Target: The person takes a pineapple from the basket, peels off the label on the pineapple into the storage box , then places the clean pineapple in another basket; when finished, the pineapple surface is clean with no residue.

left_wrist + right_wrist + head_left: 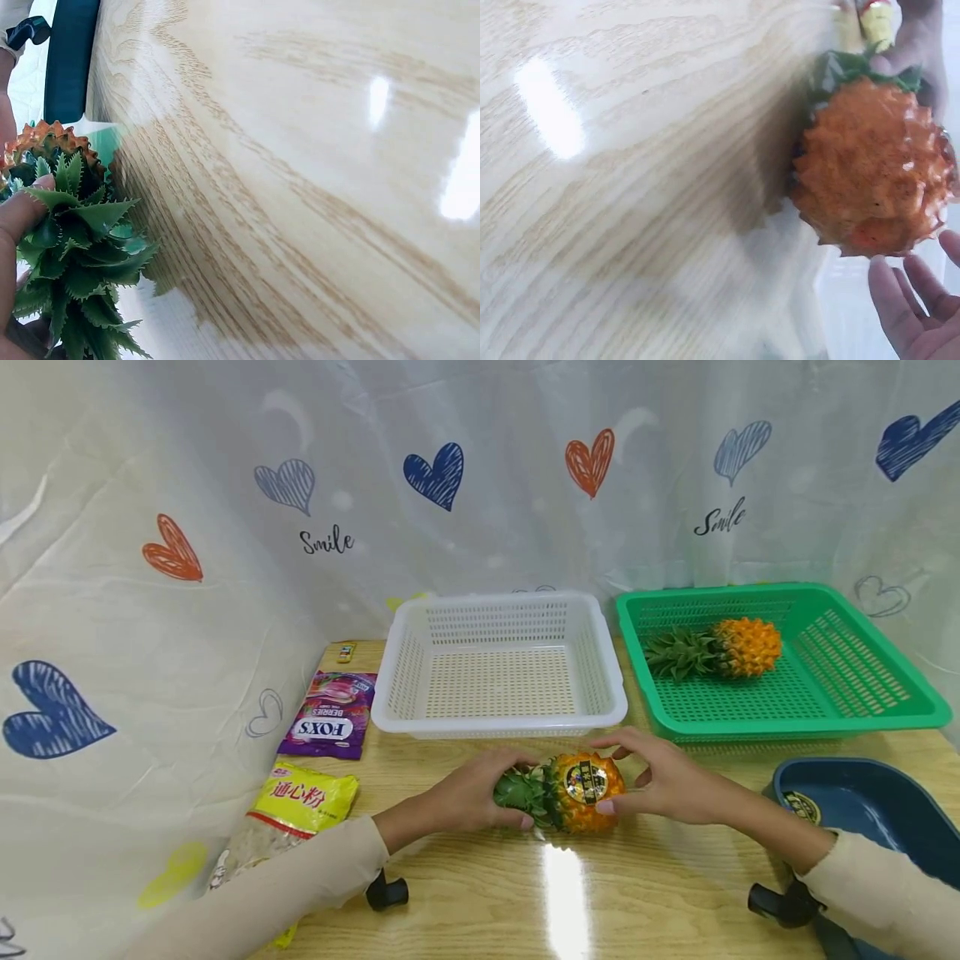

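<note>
A small pineapple [611, 779] with a round black-and-gold sticker [585, 782] lies sideways low over the table, its leaves to the left. My left hand [474, 792] grips the green crown [86, 244], the thumb pressing on the leaves. At the orange base end, my right hand [667, 782] has its thumb and fingers spread around the fruit. The right wrist view shows these fingers fairly straight, with fingertips [880, 264] right at the bottom of the fruit.
Behind stand a white basket [498, 727] and a green basket [787, 727] holding another pineapple [746, 647]. A dark blue bin [862, 802] with a similar round sticker sits right. At left lie a purple FOX'S bag [330, 714] and a yellow pasta bag [307, 797].
</note>
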Available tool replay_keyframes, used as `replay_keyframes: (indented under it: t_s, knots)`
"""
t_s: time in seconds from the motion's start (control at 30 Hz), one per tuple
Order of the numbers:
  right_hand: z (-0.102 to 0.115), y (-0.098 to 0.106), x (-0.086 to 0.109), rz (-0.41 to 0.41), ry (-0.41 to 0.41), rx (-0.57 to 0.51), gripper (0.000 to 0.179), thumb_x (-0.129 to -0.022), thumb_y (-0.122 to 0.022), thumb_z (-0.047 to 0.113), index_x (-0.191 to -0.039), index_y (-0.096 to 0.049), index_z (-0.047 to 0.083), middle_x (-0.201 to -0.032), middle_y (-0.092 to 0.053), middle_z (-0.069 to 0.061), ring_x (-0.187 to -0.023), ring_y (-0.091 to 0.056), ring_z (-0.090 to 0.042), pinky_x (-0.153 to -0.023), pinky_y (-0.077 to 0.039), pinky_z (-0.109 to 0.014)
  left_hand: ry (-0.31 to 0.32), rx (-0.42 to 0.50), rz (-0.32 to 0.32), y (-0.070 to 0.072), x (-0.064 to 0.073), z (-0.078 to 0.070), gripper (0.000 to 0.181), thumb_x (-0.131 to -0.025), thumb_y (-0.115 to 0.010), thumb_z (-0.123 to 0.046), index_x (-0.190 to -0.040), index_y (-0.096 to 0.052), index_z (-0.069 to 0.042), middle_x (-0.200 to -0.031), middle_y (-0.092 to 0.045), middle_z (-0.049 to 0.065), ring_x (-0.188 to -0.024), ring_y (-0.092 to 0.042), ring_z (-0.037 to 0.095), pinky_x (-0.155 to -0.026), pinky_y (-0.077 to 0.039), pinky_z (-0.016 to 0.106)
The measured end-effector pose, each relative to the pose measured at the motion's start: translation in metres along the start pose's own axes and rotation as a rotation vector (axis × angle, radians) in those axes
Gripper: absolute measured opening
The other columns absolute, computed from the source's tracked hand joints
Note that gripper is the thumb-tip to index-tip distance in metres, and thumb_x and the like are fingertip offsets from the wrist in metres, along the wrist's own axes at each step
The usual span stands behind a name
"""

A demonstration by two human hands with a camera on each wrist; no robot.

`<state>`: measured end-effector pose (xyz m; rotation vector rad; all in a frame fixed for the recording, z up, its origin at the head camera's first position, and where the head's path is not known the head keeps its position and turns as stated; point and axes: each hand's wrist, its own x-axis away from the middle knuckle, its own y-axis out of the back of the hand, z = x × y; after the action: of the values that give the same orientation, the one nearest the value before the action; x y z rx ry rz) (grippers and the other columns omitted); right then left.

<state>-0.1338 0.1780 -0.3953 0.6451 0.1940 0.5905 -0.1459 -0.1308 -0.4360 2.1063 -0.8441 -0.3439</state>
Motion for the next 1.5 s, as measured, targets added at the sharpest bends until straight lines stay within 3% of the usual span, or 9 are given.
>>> replay_keyframes:
  t_s: [0.2,0.33,0.6,0.87,1.27,1.5]
  knots:
    - [0.005,0.003,-0.001,-0.113,-0.006,0.04,0.026,-0.092,-0.075,0.029,-0.115,-0.069,0.018,-0.116,-0.067,-0.003,-0.097,-0.063,-0.018,-0.068,-0.056,-0.03,0.006,-0.003,-0.002,0.001,0.0,-0.001,0.079,-0.083,-0.082,-0.045,-0.149,-0.046,-0.02,-0.143,-0.054,-0.003,-0.128,-0.052,0.018,-0.098,-0.049,0.037]
    - [0.007,0.003,-0.004,-0.118,-0.035,0.063,0.016,-0.094,-0.073,0.031,-0.105,-0.072,0.02,-0.108,-0.068,0.0,-0.089,-0.063,-0.011,-0.063,-0.053,-0.029,0.002,-0.006,-0.003,0.0,0.0,-0.001,0.079,-0.083,-0.082,-0.045,-0.149,-0.046,-0.02,-0.142,-0.054,-0.003,-0.129,-0.051,0.019,-0.1,-0.048,0.039]
    - [0.006,0.001,-0.01,-0.102,-0.042,0.127,0.017,-0.089,-0.077,0.037,-0.098,-0.073,0.023,-0.104,-0.067,0.004,-0.083,-0.06,-0.008,-0.064,-0.051,-0.028,-0.004,-0.011,-0.005,0.0,0.0,0.0,0.079,-0.083,-0.081,-0.047,-0.148,-0.046,-0.022,-0.142,-0.054,-0.004,-0.127,-0.052,0.017,-0.098,-0.048,0.037]
    - [0.01,0.0,-0.011,-0.082,-0.038,0.1,0.016,-0.088,-0.079,0.033,-0.095,-0.075,0.02,-0.1,-0.067,0.001,-0.077,-0.058,-0.009,-0.06,-0.048,-0.027,-0.017,-0.003,-0.002,0.0,0.0,0.001,0.079,-0.083,-0.082,-0.045,-0.148,-0.046,-0.019,-0.143,-0.053,-0.003,-0.129,-0.051,0.017,-0.102,-0.047,0.041]
    - [0.019,0.002,-0.016,-0.055,-0.128,0.122,0.026,-0.083,-0.082,0.042,-0.092,-0.072,0.019,-0.105,-0.065,-0.004,-0.078,-0.058,-0.014,-0.06,-0.049,-0.03,-0.018,-0.002,-0.002,-0.001,-0.001,0.002,0.078,-0.083,-0.082,-0.044,-0.148,-0.046,-0.02,-0.144,-0.053,-0.003,-0.131,-0.05,0.017,-0.104,-0.046,0.041]
    - [0.022,0.002,-0.017,-0.035,-0.144,0.113,0.025,-0.082,-0.083,0.038,-0.092,-0.072,0.017,-0.103,-0.064,-0.006,-0.078,-0.056,-0.017,-0.059,-0.047,-0.03,-0.029,-0.005,-0.006,-0.002,-0.001,0.003,0.078,-0.082,-0.083,-0.043,-0.147,-0.046,-0.019,-0.144,-0.052,-0.003,-0.131,-0.05,0.017,-0.105,-0.046,0.041]
